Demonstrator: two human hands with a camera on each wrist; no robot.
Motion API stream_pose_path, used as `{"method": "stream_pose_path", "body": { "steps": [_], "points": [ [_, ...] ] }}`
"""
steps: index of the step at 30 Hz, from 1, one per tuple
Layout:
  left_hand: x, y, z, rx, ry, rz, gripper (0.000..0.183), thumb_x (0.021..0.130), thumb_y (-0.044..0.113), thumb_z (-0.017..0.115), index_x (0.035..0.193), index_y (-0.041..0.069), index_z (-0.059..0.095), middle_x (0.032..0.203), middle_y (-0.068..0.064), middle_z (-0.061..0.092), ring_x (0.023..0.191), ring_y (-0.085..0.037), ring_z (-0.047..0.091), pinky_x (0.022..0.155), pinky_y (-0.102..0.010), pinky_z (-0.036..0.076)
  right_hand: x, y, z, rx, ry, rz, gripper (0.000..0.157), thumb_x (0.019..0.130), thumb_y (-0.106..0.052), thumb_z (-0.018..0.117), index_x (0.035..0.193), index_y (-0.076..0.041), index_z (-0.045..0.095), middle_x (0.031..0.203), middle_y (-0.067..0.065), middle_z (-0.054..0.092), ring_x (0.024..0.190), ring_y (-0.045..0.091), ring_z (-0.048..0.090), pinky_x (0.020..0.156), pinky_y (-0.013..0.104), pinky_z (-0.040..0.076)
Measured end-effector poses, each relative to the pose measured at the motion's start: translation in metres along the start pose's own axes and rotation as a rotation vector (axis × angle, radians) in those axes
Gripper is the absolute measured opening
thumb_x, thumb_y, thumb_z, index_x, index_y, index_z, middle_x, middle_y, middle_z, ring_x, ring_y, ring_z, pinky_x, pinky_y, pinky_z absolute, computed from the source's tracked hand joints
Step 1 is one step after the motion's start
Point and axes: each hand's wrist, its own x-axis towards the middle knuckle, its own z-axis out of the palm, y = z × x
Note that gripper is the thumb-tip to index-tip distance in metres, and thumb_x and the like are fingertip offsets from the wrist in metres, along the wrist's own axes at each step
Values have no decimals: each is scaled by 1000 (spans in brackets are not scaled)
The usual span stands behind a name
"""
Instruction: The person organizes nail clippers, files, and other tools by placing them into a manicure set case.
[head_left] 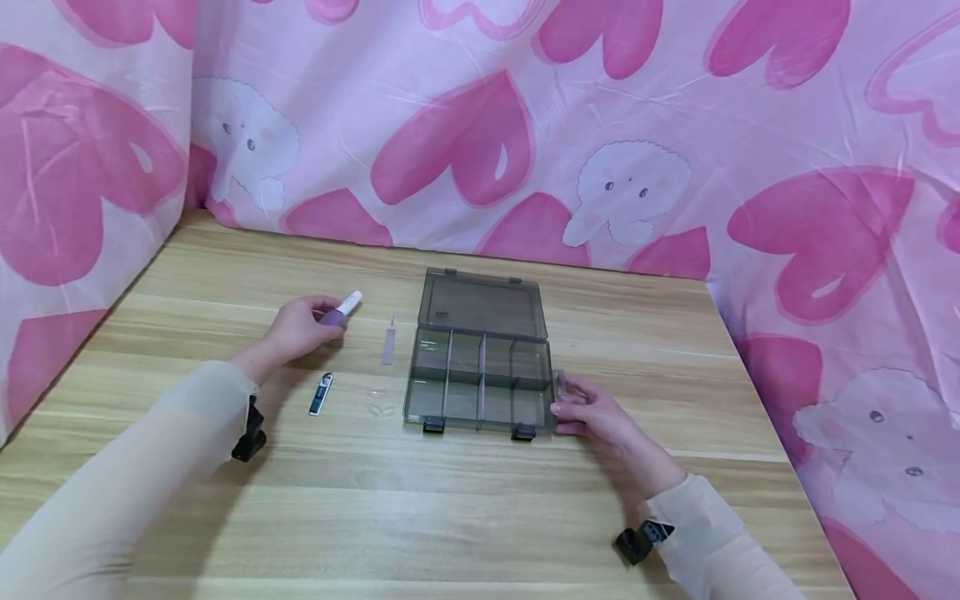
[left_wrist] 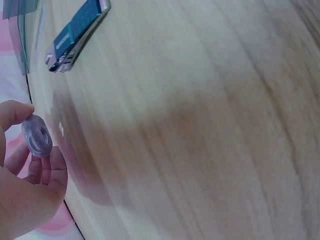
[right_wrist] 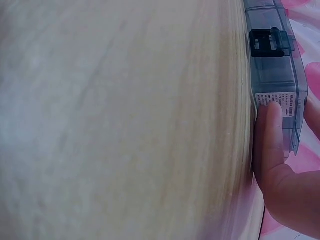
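Observation:
My left hand [head_left: 300,329] pinches a small purple bottle with a white cap [head_left: 350,304]. Its purple-grey, oval end [left_wrist: 37,136] shows between thumb and fingers in the left wrist view. On the right, my right hand [head_left: 596,412] grips the right side of a smoky, see-through storage box [head_left: 465,400], one digit lying over a printed label [right_wrist: 284,104]. A clear piece [head_left: 559,383] shows beside those fingers; whether it belongs to the box I cannot tell. The box lies with its lid [head_left: 483,304] swung back.
Between the left hand and the box lie a nail clipper [head_left: 320,394] with a teal panel, a pale translucent strip [head_left: 389,343] with a thin stem, and several clear slivers [head_left: 380,409]. Black latches [head_left: 523,432] jut from the box front. A printed curtain [head_left: 465,125] borders the wooden table [head_left: 420,517].

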Motion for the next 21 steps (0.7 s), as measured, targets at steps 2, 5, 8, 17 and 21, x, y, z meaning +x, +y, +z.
{"method": "stream_pose_path", "body": {
  "steps": [2, 5, 8, 17, 21],
  "points": [
    [-1, 3, 0, -13, -14, 9, 53, 85, 9, 61, 133, -5, 44, 123, -30, 51, 111, -39, 49, 98, -51, 43, 0, 0, 0, 4, 1, 2, 74, 88, 5, 54, 147, 5, 10, 93, -1, 61, 79, 6, 62, 74, 27, 56],
    [-2, 8, 0, -39, -40, 12, 52, 86, 10, 61, 133, -4, 45, 124, -28, 51, 111, -38, 49, 98, -50, 44, -1, 0, 0, 5, 8, 8, 74, 88, 5, 55, 147, 5, 10, 96, 1, 60, 80, 6, 61, 74, 27, 56],
    [-2, 13, 0, -55, -62, 15, 51, 87, 12, 61, 133, -2, 46, 125, -26, 51, 110, -36, 50, 96, -49, 46, -1, 0, -1, 4, 16, 11, 75, 87, 4, 56, 147, 5, 11, 97, 2, 59, 80, 6, 61, 75, 27, 56],
    [-5, 29, 3, -60, -82, 80, 47, 86, 9, 60, 130, -1, 50, 122, -25, 53, 107, -35, 52, 88, -39, 50, 1, 2, 1, 11, 21, 20, 74, 87, 5, 56, 147, 4, 12, 92, -2, 59, 79, 6, 62, 73, 25, 56],
    [-2, 40, 7, -62, -78, 127, 44, 84, 9, 62, 127, -1, 54, 114, -23, 59, 101, -31, 55, 80, -29, 49, 1, 1, 1, 8, 18, 18, 75, 87, 4, 57, 147, 4, 12, 92, -2, 60, 80, 8, 62, 73, 25, 56]
  ]
}}
